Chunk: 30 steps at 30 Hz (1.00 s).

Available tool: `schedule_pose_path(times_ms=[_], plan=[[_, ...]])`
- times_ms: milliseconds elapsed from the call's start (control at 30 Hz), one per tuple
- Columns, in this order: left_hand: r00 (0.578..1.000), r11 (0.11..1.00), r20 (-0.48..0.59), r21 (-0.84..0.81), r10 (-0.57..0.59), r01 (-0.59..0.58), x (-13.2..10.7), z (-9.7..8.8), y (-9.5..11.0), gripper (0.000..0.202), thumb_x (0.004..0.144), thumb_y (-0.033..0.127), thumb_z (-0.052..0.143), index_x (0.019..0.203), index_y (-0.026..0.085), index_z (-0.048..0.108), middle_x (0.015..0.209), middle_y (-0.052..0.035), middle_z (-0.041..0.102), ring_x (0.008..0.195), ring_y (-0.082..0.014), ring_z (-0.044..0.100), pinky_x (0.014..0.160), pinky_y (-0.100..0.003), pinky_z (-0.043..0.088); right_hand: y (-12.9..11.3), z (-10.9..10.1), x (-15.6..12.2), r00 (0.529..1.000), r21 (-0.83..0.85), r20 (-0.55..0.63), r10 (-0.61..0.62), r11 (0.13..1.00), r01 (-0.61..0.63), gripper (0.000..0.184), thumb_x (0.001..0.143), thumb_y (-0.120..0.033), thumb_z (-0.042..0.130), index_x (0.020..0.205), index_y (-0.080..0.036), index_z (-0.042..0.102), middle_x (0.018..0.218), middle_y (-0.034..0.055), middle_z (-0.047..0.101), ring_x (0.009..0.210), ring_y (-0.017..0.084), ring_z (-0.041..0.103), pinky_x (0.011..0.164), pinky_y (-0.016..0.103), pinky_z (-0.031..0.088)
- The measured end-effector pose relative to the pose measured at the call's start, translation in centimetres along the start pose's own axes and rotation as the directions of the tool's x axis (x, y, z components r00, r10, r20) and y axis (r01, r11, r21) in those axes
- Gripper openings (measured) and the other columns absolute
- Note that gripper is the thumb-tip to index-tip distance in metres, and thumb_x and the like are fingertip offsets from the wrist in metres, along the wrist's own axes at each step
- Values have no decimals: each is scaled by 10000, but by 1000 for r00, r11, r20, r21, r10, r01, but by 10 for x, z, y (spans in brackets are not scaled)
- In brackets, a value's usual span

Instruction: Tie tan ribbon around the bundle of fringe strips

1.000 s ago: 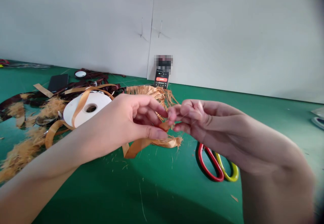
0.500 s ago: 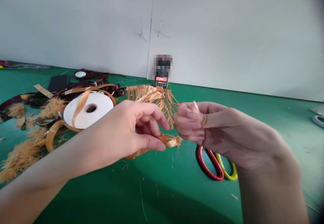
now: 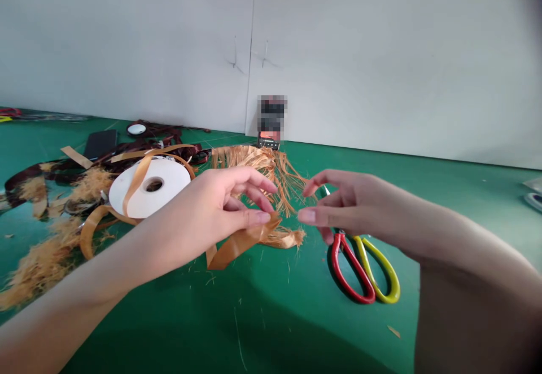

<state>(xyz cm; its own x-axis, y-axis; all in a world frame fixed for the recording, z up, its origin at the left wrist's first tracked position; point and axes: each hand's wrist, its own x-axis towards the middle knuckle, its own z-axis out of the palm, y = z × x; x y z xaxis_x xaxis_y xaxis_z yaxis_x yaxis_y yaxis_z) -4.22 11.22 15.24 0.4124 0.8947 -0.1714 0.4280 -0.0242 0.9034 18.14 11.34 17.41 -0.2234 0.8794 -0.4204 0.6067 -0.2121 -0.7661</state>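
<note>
Head view, looking down on a green mat (image 3: 254,329) below a pale wall (image 3: 127,41). The two hands have just come apart: pressed together at the fingertips a moment ago, they now stand with a small gap between them. The left hand (image 3: 212,205) appears closed on a tan ribbon (image 3: 237,248), the strip coming out from under its thumb and dropping in a loose fold to the mat. The right hand (image 3: 351,207) has opened, its thumb and fingers spread, and shows nothing held. Its fingertips (image 3: 311,190) sit just beside a frayed fringe (image 3: 258,165) of ribbon fibres, which rises behind the gap between the hands. A shredded tuft (image 3: 284,238) lies on the mat directly below, just beside the left hand's ribbon. Red-and-yellow scissors (image 3: 351,272) lie under the right hand, their blades mostly hidden by it. To the left, a white spool (image 3: 148,190) rests among tangled ribbon and loose fibre clumps (image 3: 40,267), with a dark phone (image 3: 100,144) beyond them.
</note>
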Motion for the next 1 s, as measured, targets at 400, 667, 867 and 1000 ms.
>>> schedule_pose_path(times_ms=[400,667,867,1000], plan=[[997,998,-53,-27,58,-59,-9,9,10,209,858,336,601,1040,251,541,1006,-7,620,823,-157,648,671,-258,494,-16,26,-10,995,1,34,-98,995,98,220,795,-389,628,683,-219,711,569,-5,613,479,104,457,443,255,315],[999,961,-24,-275,32,-37,-8,10,6,99,900,268,558,848,208,499,785,43,538,757,-101,536,666,-215,427,-18,28,-13,984,188,32,-173,968,164,346,844,-298,581,522,-175,559,444,-57,410,441,59,290,454,246,249],[999,956,-36,-290,37,-46,-10,9,8,91,906,292,576,891,209,544,878,29,571,827,-105,576,706,-208,455,-20,31,-12,990,183,-21,-143,972,144,391,855,-284,523,480,-184,471,450,-49,403,457,66,300,484,263,259],[998,984,-35,-172,51,-56,-7,7,5,189,839,351,665,972,236,596,853,28,630,831,-140,604,718,-245,466,-20,32,-9,993,35,-69,-96,994,99,348,813,-275,517,474,-196,503,453,-31,440,468,89,325,478,280,257]])
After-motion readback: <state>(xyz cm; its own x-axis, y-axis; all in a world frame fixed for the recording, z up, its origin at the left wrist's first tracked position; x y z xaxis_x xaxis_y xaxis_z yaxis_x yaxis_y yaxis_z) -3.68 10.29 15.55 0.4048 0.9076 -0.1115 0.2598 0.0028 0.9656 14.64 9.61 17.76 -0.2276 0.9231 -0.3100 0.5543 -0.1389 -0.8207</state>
